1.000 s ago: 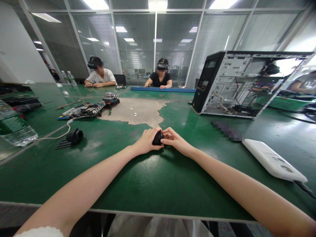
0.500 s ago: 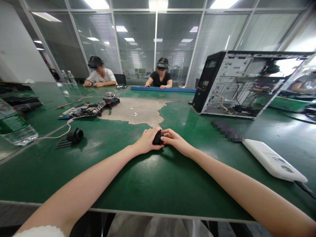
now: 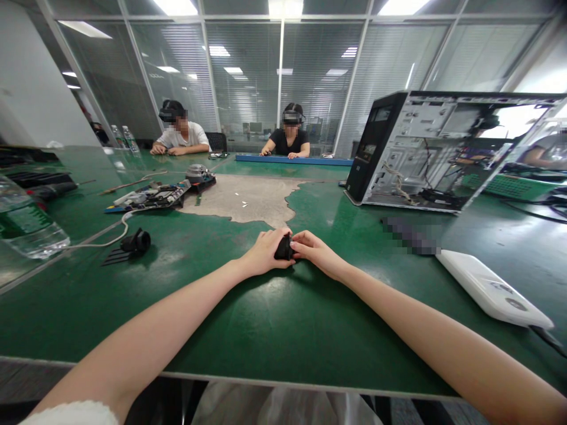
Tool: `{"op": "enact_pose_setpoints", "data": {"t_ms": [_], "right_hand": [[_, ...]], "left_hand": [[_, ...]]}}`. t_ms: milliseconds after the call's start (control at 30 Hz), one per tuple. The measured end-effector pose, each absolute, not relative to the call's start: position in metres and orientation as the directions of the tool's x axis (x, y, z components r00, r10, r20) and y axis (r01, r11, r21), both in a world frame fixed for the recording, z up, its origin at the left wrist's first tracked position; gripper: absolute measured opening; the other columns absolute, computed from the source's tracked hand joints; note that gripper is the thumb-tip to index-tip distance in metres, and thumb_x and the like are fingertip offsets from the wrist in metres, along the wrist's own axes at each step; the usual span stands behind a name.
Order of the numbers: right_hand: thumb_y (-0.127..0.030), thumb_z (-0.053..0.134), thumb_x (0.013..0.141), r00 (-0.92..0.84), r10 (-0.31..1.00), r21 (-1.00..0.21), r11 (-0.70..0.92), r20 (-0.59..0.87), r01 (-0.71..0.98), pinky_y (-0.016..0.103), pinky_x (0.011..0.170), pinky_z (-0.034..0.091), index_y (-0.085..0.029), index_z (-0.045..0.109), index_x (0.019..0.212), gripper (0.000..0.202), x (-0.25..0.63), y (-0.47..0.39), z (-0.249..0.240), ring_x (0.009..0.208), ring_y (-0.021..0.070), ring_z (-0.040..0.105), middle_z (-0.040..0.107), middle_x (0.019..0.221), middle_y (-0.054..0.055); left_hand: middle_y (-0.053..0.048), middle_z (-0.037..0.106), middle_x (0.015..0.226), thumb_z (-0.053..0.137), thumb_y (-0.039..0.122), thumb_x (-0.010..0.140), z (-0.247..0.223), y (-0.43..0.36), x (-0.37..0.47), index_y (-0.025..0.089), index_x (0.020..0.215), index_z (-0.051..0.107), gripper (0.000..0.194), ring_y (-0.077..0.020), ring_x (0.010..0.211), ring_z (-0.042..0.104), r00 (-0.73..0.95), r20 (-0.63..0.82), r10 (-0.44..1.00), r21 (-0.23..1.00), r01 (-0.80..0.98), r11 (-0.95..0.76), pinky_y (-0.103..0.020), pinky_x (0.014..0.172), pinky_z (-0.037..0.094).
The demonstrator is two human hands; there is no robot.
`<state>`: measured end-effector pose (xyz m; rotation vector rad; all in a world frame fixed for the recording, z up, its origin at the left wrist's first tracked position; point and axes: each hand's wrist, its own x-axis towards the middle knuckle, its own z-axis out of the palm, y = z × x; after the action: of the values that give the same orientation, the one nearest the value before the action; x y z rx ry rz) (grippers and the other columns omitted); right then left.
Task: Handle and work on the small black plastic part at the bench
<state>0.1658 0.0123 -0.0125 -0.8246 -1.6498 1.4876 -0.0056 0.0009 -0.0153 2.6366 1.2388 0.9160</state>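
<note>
Close above the green table point(image 3: 283, 330), my left hand point(image 3: 266, 252) is wrapped round a small black part point(image 3: 282, 248) whose kind I cannot make out. From the other side, the fingertips of my right hand point(image 3: 312, 251) pinch that part's right edge. Much of the part is hidden behind the fingers. To the left on the table lies another black piece with a round, ring-like end point(image 3: 140, 241) and several flat prongs.
An open computer case point(image 3: 385, 150) stands at right behind a white power bank-like device point(image 3: 494, 289) with a cable. A circuit board point(image 3: 153, 198) and a plastic bottle point(image 3: 26, 224) are at left. Two people sit across the table; another is at far right.
Both hands stay almost in place around the black part. The whole view has shifted very slightly; nothing else visibly changes.
</note>
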Motion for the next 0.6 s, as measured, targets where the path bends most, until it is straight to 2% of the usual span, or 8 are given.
{"op": "enact_pose_setpoints", "data": {"t_ms": [267,433,600], "right_hand": [[-0.025,0.065,0.065,-0.598,0.785,-0.985,0.162,0.16,-0.052,0.03,0.073,0.042,-0.023,0.047,0.091,0.032,0.1724,0.0127,-0.011,0.076,0.0115,0.054,0.057,0.081,-0.002],[-0.033,0.057,0.073,-0.561,0.816,-0.99,0.12,0.138,-0.07,0.029,0.072,0.042,-0.022,0.047,0.087,0.021,0.169,0.0113,-0.0114,0.075,0.0108,0.055,0.057,0.078,-0.002],[-0.033,0.059,0.07,-0.498,0.86,-0.993,0.113,0.113,-0.031,0.027,0.07,0.043,-0.02,0.049,0.087,0.023,0.1642,0.0114,-0.0127,0.075,0.0105,0.053,0.056,0.082,-0.001]], "left_hand": [[-0.004,0.051,0.106,0.062,0.042,0.064,-0.0146,-0.0001,-0.006,0.024,0.112,0.033,0.059,-0.0234,0.096,0.048,0.481,0.459,0.747,0.342,0.681,-0.648,-0.037,0.083,0.031],[-0.004,0.05,0.108,0.062,0.041,0.064,-0.0146,-0.0005,-0.0056,0.023,0.112,0.032,0.059,-0.0228,0.097,0.048,0.491,0.466,0.736,0.328,0.677,-0.659,-0.037,0.084,0.031],[-0.004,0.051,0.106,0.062,0.041,0.064,-0.0148,0.0004,-0.0047,0.023,0.111,0.033,0.058,-0.0222,0.096,0.048,0.49,0.475,0.731,0.329,0.672,-0.664,-0.036,0.083,0.031]]}}
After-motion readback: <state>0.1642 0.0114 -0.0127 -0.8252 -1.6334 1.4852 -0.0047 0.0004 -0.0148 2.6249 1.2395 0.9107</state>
